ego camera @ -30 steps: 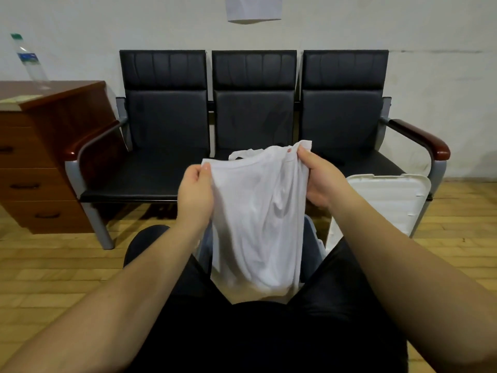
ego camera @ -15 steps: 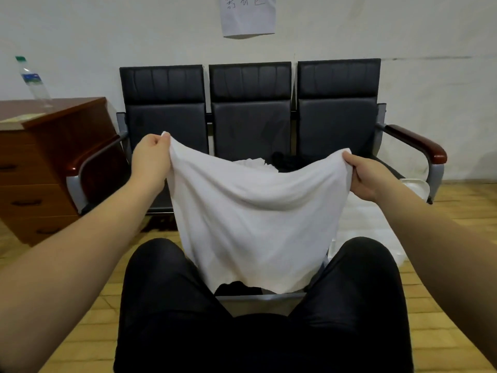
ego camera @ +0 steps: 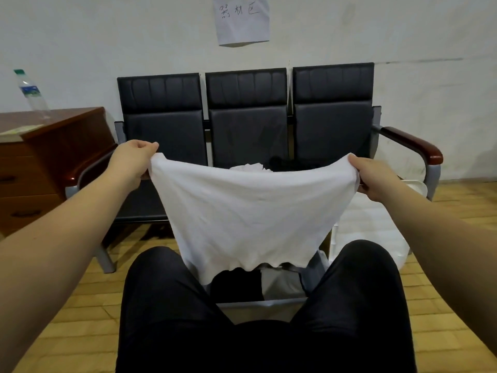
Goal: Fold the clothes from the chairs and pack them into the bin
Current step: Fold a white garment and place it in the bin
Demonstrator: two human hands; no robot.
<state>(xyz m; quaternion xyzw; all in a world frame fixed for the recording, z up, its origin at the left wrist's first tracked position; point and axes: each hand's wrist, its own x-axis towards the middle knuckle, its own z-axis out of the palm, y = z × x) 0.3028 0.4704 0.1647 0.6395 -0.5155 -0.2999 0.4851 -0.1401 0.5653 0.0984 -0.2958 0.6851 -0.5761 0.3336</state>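
Two hands hold up a white cloth (ego camera: 247,211) in front of the black chairs (ego camera: 247,122). The left hand (ego camera: 134,160) grips one top corner of the cloth, with fingers curled around it. The right hand (ego camera: 376,176) grips the other top corner the same way. The hands are well apart, so the cloth is spread wide between them. Its top edge sags a little in the middle. Its bottom edge hangs down just above the bin (ego camera: 282,305).

The bin is gray and sits on the floor in front of the chairs, between the person's knees (ego camera: 166,286), which are in black pants. Something dark and something pale lie inside the bin. The bin's white lid (ego camera: 373,227) leans near the right end of the chairs, partly hidden behind the cloth and the right arm.

More clothes wait on the chairs. A white bunch (ego camera: 248,167) peeks over the top edge of the cloth on the middle seat. A black bunch (ego camera: 285,163) lies just beside it, toward the right seat.

To the left of the chairs stands a brown desk (ego camera: 53,146) with drawers. A clear water bottle (ego camera: 32,94) with a green cap stands on top of it. A sheet of paper (ego camera: 242,20) with writing hangs on the wall above the chairs. The floor (ego camera: 80,305) under the chairs is yellow wood.
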